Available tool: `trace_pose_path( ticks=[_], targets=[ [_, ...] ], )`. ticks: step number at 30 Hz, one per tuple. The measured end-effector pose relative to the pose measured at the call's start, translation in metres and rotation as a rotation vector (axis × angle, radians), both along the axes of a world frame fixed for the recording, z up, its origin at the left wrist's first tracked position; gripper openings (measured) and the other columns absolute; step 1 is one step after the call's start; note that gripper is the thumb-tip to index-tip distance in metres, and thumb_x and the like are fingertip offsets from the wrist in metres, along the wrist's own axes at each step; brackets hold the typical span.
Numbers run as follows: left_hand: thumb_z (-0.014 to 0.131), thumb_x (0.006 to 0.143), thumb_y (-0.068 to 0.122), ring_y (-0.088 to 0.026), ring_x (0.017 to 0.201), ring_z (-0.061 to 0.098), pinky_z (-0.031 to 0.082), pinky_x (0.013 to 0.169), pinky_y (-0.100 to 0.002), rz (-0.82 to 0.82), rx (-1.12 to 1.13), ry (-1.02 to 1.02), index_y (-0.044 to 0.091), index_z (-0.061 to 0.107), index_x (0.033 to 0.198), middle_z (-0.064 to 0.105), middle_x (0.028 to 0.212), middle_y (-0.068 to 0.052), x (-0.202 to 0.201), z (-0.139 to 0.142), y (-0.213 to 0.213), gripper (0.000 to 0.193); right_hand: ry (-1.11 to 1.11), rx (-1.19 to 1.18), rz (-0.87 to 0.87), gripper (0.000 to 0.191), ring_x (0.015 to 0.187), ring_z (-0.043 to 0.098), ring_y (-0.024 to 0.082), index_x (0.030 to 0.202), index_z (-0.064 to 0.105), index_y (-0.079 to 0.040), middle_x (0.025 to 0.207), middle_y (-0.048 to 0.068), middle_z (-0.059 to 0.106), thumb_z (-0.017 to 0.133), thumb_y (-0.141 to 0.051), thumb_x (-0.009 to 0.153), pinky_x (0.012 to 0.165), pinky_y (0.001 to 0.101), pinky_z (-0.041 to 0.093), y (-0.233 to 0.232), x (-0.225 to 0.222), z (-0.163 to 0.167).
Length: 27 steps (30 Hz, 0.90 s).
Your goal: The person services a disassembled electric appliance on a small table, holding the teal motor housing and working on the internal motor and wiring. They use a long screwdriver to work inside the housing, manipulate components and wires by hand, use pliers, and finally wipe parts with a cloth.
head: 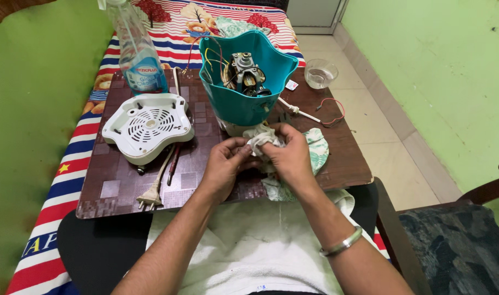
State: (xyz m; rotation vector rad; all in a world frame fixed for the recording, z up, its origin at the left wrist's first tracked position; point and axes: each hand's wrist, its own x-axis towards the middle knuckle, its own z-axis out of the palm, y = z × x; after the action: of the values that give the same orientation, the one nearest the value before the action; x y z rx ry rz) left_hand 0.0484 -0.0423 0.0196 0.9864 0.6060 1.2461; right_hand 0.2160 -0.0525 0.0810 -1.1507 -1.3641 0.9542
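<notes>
Both hands work at table centre, close together. Left hand (226,161) and right hand (289,154) are each closed on the same rag (262,138), a bunched whitish cloth pinched between the fingertips of both. The rag sits just at 6 o'clock of the teal housing (248,76), touching or nearly touching its pale base; cannot tell which.

Housing stands open end up; motor (246,74) and loose wires show inside. White vented cover (148,125) lies at 9 o'clock of the hands, its cord and plug (151,198) trailing toward 7. Spray bottle (138,52) stands at 11. Glass bowl (320,72) stands at 2, beyond the table (118,188).

Step in hand, as judged: gathering the rag for wiping. The next move calls for a firm wad in one hand, the other steadying the housing.
</notes>
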Motion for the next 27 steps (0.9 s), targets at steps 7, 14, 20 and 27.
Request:
trace_pose_path(
  ticks=[7,14,20,27],
  targets=[
    [0.062,0.100,0.008,-0.016,0.091,0.073,0.062,0.084,-0.033,0.026,-0.019,-0.015,-0.004,0.064,0.119,0.075,0.106,-0.010,0.002,-0.002,0.000,0.022,-0.068,-0.013,0.155,0.041,0.085,0.068,0.009,0.116,0.066,0.001,0.099,0.004,0.073,0.078,-0.009,0.078,0.071,0.0253,0.058,-0.003,0.008,0.007],
    [0.061,0.101,0.013,-0.017,0.091,0.073,0.063,0.082,-0.033,-0.009,-0.016,-0.044,-0.004,0.066,0.119,0.074,0.106,-0.010,-0.001,0.003,0.000,0.025,0.201,-0.278,0.167,0.030,0.069,0.066,0.015,0.115,0.069,0.002,0.091,0.009,0.074,0.069,-0.005,0.086,0.053,0.0319,0.050,-0.002,0.009,0.010],
    [0.061,0.103,0.016,-0.017,0.090,0.072,0.061,0.079,-0.033,-0.094,-0.056,-0.116,-0.004,0.068,0.119,0.075,0.107,-0.010,-0.001,0.002,0.001,0.026,0.269,-0.258,0.298,0.030,0.079,0.072,0.014,0.111,0.066,0.005,0.098,0.009,0.074,0.071,0.003,0.082,0.069,0.0304,0.061,0.005,0.016,0.008],
    [0.062,0.102,0.018,-0.016,0.095,0.071,0.059,0.085,-0.033,-0.005,-0.048,-0.155,-0.001,0.069,0.117,0.074,0.108,-0.008,-0.003,-0.002,0.000,0.025,0.146,-0.210,0.365,0.037,0.077,0.069,0.014,0.114,0.065,0.002,0.099,0.008,0.072,0.066,0.008,0.077,0.059,0.0306,0.054,0.005,0.021,0.009]
  ],
)
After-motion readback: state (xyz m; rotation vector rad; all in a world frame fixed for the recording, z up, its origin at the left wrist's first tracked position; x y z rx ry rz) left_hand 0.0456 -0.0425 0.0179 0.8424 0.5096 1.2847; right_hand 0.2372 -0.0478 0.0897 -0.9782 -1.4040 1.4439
